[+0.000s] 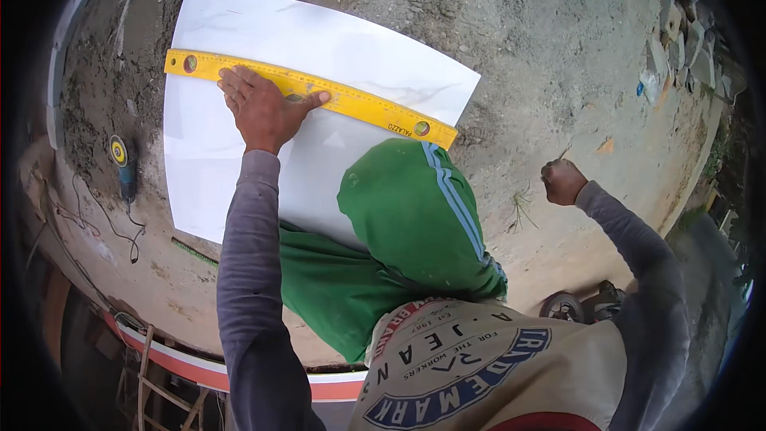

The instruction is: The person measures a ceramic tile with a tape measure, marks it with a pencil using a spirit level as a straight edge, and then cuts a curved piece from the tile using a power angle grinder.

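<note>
Pressing yellow level [363,107], left hand [266,112] spread, partly hiding vial [294,98], right hand [563,183] curled, any contents unclear

A large white tile [319,44] with faint grey marble veining lies flat on rough ground [527,56], part of its near half in shadow. Across it rests a yellow spirit level [367,108] with 3 vials, slanting from the tile's left edge down to its right, graduated edge facing away, surface scuffed mid-length.
</note>
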A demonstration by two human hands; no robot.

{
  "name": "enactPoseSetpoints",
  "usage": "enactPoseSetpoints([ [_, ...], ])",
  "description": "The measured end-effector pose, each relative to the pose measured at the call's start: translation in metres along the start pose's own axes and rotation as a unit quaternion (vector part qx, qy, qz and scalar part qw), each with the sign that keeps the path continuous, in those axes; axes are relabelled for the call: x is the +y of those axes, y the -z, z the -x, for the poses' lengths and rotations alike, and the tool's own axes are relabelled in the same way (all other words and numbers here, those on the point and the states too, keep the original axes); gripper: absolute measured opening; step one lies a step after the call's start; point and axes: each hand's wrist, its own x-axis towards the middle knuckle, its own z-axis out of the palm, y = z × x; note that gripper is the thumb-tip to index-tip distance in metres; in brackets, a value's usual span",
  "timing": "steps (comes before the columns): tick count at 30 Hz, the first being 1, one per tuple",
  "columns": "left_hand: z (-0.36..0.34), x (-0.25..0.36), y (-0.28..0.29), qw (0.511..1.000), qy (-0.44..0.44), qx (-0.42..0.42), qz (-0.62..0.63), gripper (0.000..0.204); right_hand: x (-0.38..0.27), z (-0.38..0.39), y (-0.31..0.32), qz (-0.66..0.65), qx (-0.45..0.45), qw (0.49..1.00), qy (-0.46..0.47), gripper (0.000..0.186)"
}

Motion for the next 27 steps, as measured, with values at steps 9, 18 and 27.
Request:
enactPoseSetpoints([
  [9,0.016,-0.008,-0.001,1.000,0.011,-0.004,-0.004,0.168,-0.112,-0.064,0.015,-0.221,0.417,0.881,0.018,0.011],
  [18,0.138,-0.054,-0.025,0.965,0.063,0.089,0.238,0.131,-0.193,-0.110,-0.003,-0.392,0.378,0.839,0.016,0.021],
  [27,0.166,0.035,-0.051,0.850,0.284,0.247,0.368,0.093,-0.231,-0.108,0.025,-0.427,0.287,0.857,-0.026,0.027],
])
